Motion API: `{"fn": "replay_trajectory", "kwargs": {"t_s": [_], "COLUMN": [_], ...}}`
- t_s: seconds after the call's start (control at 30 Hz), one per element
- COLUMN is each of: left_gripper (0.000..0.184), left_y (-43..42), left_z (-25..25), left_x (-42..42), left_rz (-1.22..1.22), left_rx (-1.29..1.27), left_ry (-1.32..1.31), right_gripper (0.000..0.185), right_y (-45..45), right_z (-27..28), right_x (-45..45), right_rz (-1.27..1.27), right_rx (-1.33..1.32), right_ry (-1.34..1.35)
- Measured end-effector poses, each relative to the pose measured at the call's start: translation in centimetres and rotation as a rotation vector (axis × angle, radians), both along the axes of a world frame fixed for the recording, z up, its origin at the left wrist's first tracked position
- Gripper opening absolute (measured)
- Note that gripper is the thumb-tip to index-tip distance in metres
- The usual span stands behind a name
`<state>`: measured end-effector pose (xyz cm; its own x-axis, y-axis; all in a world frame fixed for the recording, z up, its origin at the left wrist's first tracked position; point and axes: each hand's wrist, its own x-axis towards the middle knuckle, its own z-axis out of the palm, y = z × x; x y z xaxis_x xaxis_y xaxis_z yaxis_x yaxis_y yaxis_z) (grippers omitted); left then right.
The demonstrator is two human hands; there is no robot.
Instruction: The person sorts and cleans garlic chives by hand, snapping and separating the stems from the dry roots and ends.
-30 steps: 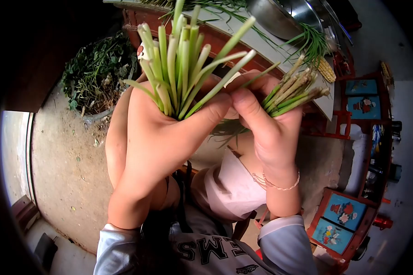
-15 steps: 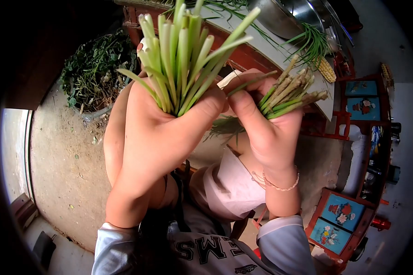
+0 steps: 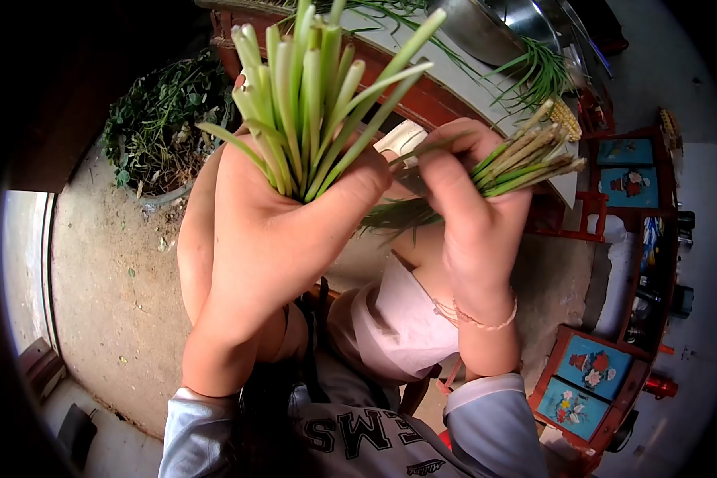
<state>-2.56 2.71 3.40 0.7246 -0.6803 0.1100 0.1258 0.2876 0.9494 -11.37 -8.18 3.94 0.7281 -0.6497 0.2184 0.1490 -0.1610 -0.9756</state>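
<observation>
My left hand is wrapped round a thick bunch of garlic chives, with the pale, clean stem ends pointing up and fanned out. In my right hand is a smaller bunch of chives, whose stem ends are brown and dirty and point up to the right. A single dark blade spans the gap between the hands near my right thumb and fingertips. Green leaves hang below my right hand, above my lap. The lower parts of both bunches are mostly hidden by my palms.
Ahead stands a red-edged table with loose green chives, a metal basin and a corn cob. A container of leafy greens sits on the floor at the left. Painted cabinet doors are at the right.
My right hand, with its bunch, has moved slightly right and away from my left hand, so the gap between them is wider. My left hand has hardly moved.
</observation>
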Motion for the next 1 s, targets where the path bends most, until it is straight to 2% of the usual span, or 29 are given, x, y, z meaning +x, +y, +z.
{"fn": "replay_trajectory", "kwargs": {"t_s": [0.03, 0.13, 0.2, 0.37, 0.43, 0.5, 0.63, 0.7, 0.73, 0.77, 1.0], "left_gripper": [0.007, 0.003, 0.004, 0.005, 0.005, 0.007, 0.008, 0.005, 0.002, 0.003, 0.006], "left_y": [0.0, -0.1, -0.1, 0.0, 0.2, 0.5, 0.6, 0.7, 0.9, 1.1, 0.7], "left_z": [0.0, 0.0, 0.0, 0.2, 0.1, 0.1, 0.2, 0.4, 0.5, 0.7, 0.6], "left_x": [-0.1, -0.4, -0.4, -0.5, -0.3, 0.0, 0.3, 0.6, 0.6, 0.7, 0.4], "left_rz": [-0.001, 0.067, 0.074, 0.062, 0.051, 0.117, 0.142, 0.122, 0.100, 0.076, 0.030], "left_rx": [-0.001, 0.055, 0.061, 0.064, 0.044, 0.122, 0.064, 0.079, 0.097, 0.114, 0.100], "left_ry": [0.000, -0.075, -0.096, -0.089, -0.104, -0.122, -0.053, -0.041, -0.015, 0.011, -0.018], "right_gripper": [0.003, 0.003, 0.003, 0.005, 0.004, 0.006, 0.008, 0.007, 0.011, 0.013, 0.012], "right_y": [0.1, -1.0, -1.2, -2.0, -2.5, -3.6, -3.9, -2.9, -2.5, -2.1, -0.8], "right_z": [0.4, 0.1, 0.4, 0.9, 0.7, 0.7, 0.8, 1.1, 0.8, 1.3, 2.0], "right_x": [0.0, -0.1, 0.0, -0.1, 0.2, -0.2, -0.7, -0.4, -0.1, -0.2, 0.4], "right_rz": [-0.061, -0.100, -0.147, -0.131, -0.345, -0.359, -0.286, -0.025, -0.005, 0.063, 0.145], "right_rx": [0.080, -0.005, 0.100, 0.169, 0.128, 0.132, 0.149, 0.202, 0.095, 0.173, 0.241], "right_ry": [0.025, -0.006, -0.047, -0.047, 0.053, 0.046, 0.085, 0.185, 0.156, 0.178, 0.024]}}
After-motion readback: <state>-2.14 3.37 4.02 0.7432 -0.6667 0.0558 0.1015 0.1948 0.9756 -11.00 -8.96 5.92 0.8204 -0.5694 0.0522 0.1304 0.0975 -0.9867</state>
